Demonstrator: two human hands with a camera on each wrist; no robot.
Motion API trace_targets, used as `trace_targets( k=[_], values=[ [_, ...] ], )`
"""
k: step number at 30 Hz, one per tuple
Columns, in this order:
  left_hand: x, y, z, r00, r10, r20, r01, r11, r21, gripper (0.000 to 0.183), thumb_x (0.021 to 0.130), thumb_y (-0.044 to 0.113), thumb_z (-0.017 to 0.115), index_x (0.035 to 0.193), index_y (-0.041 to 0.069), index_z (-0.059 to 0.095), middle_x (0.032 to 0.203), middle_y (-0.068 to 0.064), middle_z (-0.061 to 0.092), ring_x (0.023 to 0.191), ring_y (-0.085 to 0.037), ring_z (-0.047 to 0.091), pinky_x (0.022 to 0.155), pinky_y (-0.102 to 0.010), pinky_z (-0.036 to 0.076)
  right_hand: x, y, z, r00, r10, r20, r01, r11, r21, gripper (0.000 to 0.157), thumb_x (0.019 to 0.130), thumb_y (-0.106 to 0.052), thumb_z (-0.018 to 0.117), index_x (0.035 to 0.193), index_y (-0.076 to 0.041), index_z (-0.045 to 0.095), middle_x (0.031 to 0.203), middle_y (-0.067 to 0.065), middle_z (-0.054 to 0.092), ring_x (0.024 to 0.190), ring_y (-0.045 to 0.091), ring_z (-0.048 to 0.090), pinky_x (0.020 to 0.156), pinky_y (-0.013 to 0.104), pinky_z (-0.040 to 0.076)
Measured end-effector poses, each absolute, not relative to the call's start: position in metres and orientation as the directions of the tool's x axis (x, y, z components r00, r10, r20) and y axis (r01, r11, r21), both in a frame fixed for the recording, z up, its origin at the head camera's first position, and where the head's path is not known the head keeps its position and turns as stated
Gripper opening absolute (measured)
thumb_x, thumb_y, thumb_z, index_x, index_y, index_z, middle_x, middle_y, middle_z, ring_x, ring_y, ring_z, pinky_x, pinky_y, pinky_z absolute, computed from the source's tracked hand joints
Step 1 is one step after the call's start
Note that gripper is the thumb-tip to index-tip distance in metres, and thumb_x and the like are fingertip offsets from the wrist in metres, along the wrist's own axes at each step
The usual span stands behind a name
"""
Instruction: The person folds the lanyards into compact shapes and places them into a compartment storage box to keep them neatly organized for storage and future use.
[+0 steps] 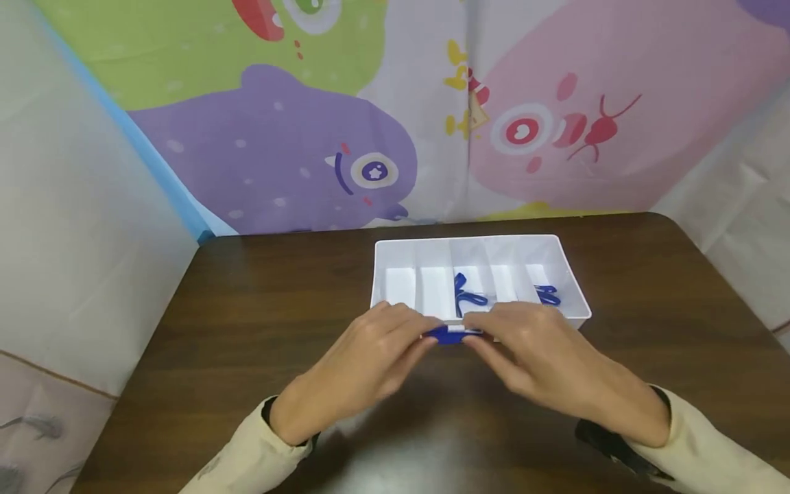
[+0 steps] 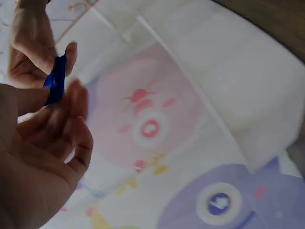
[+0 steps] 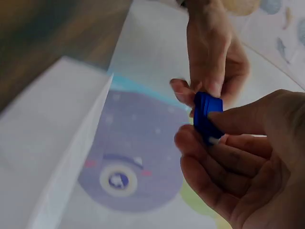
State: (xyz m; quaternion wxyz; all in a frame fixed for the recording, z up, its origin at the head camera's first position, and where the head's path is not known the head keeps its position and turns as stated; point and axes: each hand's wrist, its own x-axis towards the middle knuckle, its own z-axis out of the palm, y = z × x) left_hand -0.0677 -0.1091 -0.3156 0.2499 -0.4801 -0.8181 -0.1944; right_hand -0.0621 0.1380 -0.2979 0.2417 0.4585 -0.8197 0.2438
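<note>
Between my two hands is a dark blue folded strap (image 1: 447,336) with a small white piece at its top edge. My left hand (image 1: 370,350) pinches its left end between thumb and fingers, and my right hand (image 1: 549,350) grips the right end the same way. In the right wrist view the strap (image 3: 208,117) appears as a compact bundle with stacked folds. The left wrist view shows the thumb pressed against the strap (image 2: 56,81). Both hands overlap the front edge of a white divided tray (image 1: 400,285) in the head view.
One blue looped strap (image 1: 472,298) lies in the tray's middle compartment, and another blue strap (image 1: 547,295) is in the rightmost one. The tray stands on a dark brown wooden table (image 1: 278,288). A cartoon-printed curtain (image 1: 296,151) hangs behind the table.
</note>
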Motion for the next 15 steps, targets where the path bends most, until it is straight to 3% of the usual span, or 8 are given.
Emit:
trace_targets(
  k=[2,7,10,15],
  values=[
    [-0.074,-0.113,-0.323,-0.479,0.665,0.573,0.842,0.532,0.087,0.025,0.098,0.017,0.064,0.117,0.002,0.065,0.098,-0.004,0.067,0.087,-0.015,0.061,0.076,-0.030,0.050,-0.070,0.139,-0.293,-0.446,-0.624,0.641,-0.862,0.493,-0.119,0.043,0.107,-0.036,0.039,0.097,-0.006,0.068,0.069,-0.006,0.060,0.059,0.004,0.048,0.052,0.026,0.044],
    [-0.088,-0.120,-0.350,-0.593,0.701,0.395,0.752,0.658,-0.041,0.045,0.099,0.034,0.062,0.132,0.003,0.059,0.126,-0.013,0.062,0.119,-0.027,0.056,0.093,-0.041,0.050,-0.094,0.139,-0.273,-0.512,-0.631,0.582,-0.804,0.591,-0.066,0.019,0.096,-0.019,0.066,0.100,-0.001,0.071,0.074,0.004,0.068,0.061,0.015,0.061,0.055,0.034,0.053],
    [-0.089,-0.121,-0.366,-0.627,0.723,0.290,0.742,0.668,-0.058,0.054,0.098,0.041,0.062,0.138,0.006,0.055,0.143,-0.016,0.052,0.134,-0.033,0.046,0.101,-0.047,0.047,-0.112,0.127,-0.270,-0.572,-0.651,0.498,-0.769,0.637,-0.050,0.019,0.086,-0.009,0.074,0.103,0.001,0.071,0.076,0.008,0.070,0.065,0.022,0.066,0.059,0.037,0.055],
    [-0.083,-0.120,-0.379,-0.649,0.716,0.258,0.733,0.679,-0.042,0.060,0.095,0.038,0.066,0.142,0.002,0.050,0.150,-0.022,0.042,0.140,-0.034,0.040,0.106,-0.052,0.043,-0.147,0.096,-0.284,-0.577,-0.698,0.423,-0.762,0.646,0.027,0.010,0.091,-0.009,0.068,0.093,0.001,0.067,0.066,0.008,0.063,0.061,0.028,0.062,0.059,0.041,0.052]
  ],
)
